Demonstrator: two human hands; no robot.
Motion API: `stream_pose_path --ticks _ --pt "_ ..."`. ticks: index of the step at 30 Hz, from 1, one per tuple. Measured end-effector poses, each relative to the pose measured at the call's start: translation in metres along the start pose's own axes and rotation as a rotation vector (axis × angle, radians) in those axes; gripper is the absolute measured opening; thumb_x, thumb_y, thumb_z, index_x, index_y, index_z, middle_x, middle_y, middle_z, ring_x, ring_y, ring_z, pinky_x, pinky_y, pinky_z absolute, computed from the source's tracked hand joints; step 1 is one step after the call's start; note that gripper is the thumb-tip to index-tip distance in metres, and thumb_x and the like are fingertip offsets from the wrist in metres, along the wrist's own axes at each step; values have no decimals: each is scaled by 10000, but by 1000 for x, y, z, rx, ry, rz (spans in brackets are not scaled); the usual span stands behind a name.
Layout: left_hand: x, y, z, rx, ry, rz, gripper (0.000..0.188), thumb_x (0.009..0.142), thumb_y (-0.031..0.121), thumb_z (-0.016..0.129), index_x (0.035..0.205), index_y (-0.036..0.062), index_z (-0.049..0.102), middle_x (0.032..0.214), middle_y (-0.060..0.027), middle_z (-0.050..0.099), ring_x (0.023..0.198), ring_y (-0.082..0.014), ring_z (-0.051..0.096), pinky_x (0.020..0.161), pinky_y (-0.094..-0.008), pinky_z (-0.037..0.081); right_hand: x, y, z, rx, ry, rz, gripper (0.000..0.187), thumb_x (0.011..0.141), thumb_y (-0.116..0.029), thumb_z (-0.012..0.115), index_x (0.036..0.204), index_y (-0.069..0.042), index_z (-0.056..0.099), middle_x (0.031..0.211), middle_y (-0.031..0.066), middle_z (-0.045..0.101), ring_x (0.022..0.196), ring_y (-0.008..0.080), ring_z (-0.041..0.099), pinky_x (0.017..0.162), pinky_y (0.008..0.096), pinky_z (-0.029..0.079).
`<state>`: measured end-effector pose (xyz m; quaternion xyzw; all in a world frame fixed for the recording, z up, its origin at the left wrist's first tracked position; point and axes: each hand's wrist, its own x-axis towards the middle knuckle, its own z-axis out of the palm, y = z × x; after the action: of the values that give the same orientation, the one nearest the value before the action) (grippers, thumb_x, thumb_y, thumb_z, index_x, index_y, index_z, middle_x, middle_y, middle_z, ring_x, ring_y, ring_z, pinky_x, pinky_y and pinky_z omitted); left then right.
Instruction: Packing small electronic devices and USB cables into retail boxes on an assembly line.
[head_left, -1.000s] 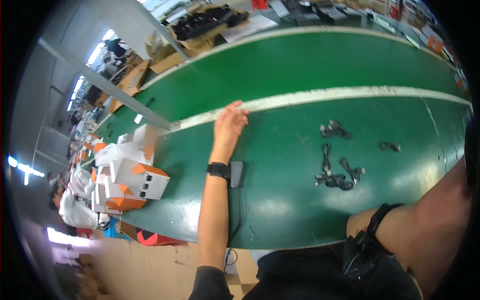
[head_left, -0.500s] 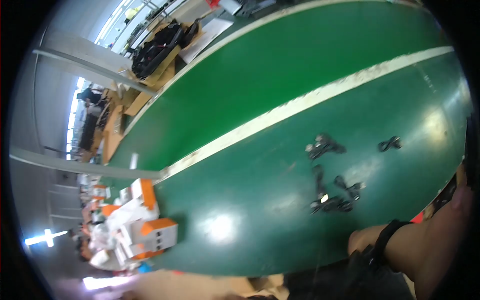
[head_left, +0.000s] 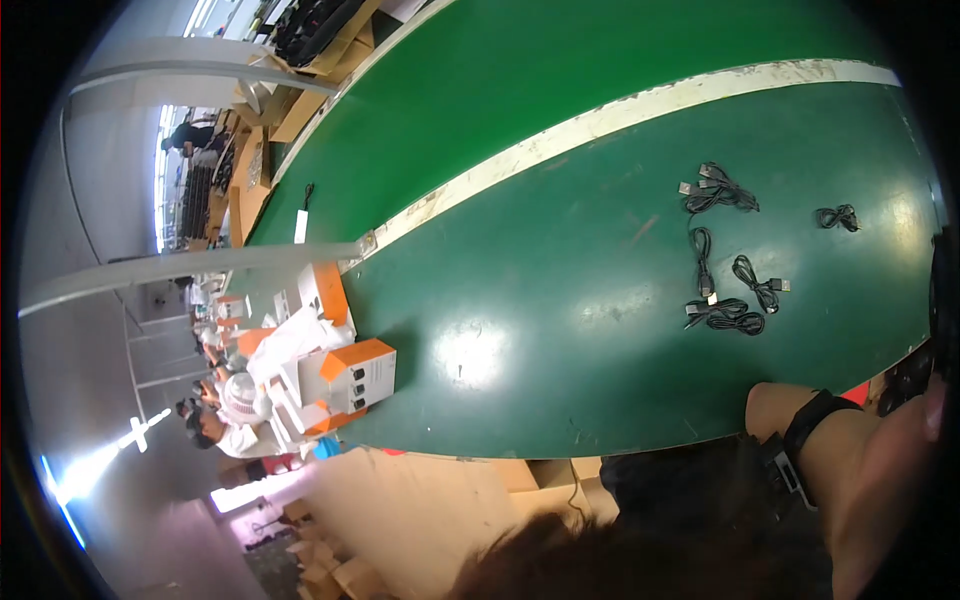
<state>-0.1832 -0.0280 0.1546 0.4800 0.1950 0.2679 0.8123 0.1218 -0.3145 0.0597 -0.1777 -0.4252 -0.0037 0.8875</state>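
Note:
At the lower right my bare arm (head_left: 865, 455) comes in with a black strap (head_left: 805, 420) and a small dark device (head_left: 788, 475) on it; it looks like my right one. No fingers of that hand can be made out. My left hand does not show. Beyond the arm, several coiled black cables lie on the green table (head_left: 560, 360), apart from it. One cable bundle (head_left: 722, 190) has metal plugs at its end. Nearer are a narrow coil (head_left: 703, 262), a cable with a USB plug (head_left: 765, 285) and another coil (head_left: 735, 318). A small coil (head_left: 838, 217) sits farther right.
White and orange boxes (head_left: 375, 378) are piled at the table's left end, under a grey metal bar (head_left: 200, 265). A pale strip (head_left: 560, 140) divides the table from a brighter green surface (head_left: 480, 90). A person (head_left: 205, 425) is beyond the boxes; cartons (head_left: 325, 560) stand below.
The view has swung, so the boxes and cables now sit higher and farther right in the picture. The blur has cleared. The cables keep their arrangement.

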Motion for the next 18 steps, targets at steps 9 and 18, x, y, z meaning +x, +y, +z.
stream_pose_path --ticks 9,18 --pt "-12 3 14 9 -67 73 196 1025 263 715 1150 114 738 1161 -63 726 1008 -239 671 912 -394 522 6 -17 -7 -76 -39 2 154 852 -53 613 949 46 547 801 156 587 526 187 589 402 261 537" --pt "-45 -9 20 -15 -95 217 191 1019 265 724 1134 114 741 1166 -57 718 1012 -229 667 913 -390 525 19 -23 -10 -113 -154 15 203 866 -93 613 995 46 540 844 170 591 548 195 599 409 259 539"
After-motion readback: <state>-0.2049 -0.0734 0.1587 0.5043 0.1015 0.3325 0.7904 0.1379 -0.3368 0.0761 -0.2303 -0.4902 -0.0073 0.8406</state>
